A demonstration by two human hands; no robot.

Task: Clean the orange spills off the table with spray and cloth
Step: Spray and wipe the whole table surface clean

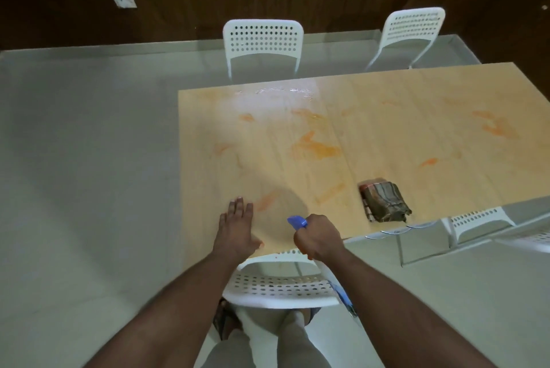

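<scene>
At the lower centre of the frame the right hand (317, 238) has its grip closed round a spray bottle (297, 222), whose blue nozzle points up-frame across the worktop (416, 105). The bottle's long axis slants down toward lower right, its pale body passing behind a white perforated chair (279, 287). The left hand (236, 227) lies flat and unclenched on the near edge, holding nothing. Orange spills (315, 147) smear the smooth, pale wood-grain surface up-frame of the nozzle, the nearest streak just beside the left fingers. The cloth (384, 199), a folded, soft checked wad, sits right of the right hand, so that hand is nearer it.
</scene>
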